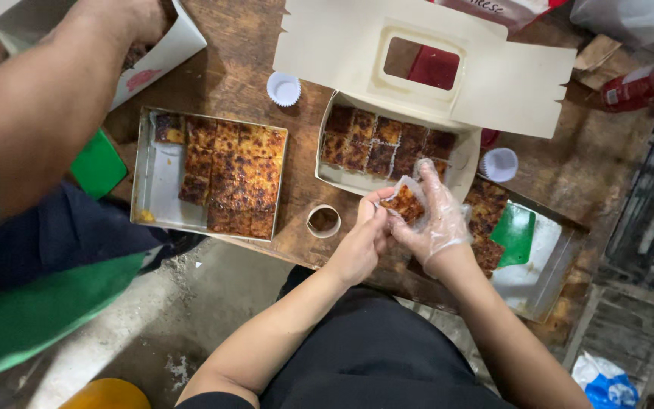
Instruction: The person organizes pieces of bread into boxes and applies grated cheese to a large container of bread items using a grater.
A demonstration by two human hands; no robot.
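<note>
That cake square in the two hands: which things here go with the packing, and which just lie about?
In use:
cake square in a paper cup, held by left hand and gloved right hand
white box part filled
tray of cut cake
spare cups

Lying about:
can
tape roll
blue bag

1. The cake square is partly covered by the fingers of the left hand and the gloved right hand.
2. Right of that hand, the metal tray lies half under the wrist.
3. Far right, the red can is cut off by the edge.
4. Far left, a co-worker's hand is hidden inside a box.
</note>
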